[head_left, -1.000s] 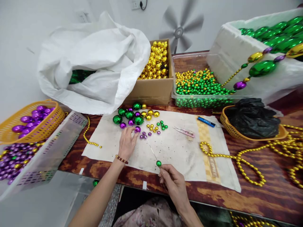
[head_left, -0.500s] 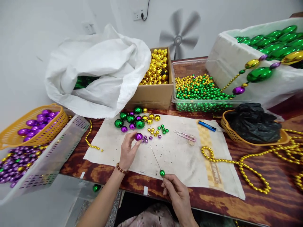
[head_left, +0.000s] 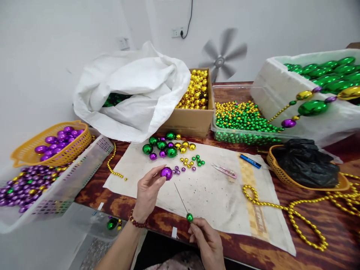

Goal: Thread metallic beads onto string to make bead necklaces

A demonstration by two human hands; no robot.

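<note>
One head-worn camera looks forward and down, close above the table (head_left: 267, 255), towards the wall (head_left: 84, 30).

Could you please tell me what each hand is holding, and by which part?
The left grip holds a large purple bead by its left side; the right grip pinches the thin needle low down, just below the green bead.

On the one cloth (head_left: 222, 198) lay five large green beads (head_left: 161, 145), three large purple beads (head_left: 162, 153), five large gold beads (head_left: 185, 144), five small green beads (head_left: 199, 164), five small purple beads (head_left: 183, 169) and about six small gold beads (head_left: 191, 163), some overlapping. One left hand (head_left: 148, 194) held one further purple bead (head_left: 166, 173); one right hand (head_left: 206, 238), one needle (head_left: 180, 198) bearing one round green bead (head_left: 189, 217). Orange baskets (head_left: 84, 143) numbered two.
</note>
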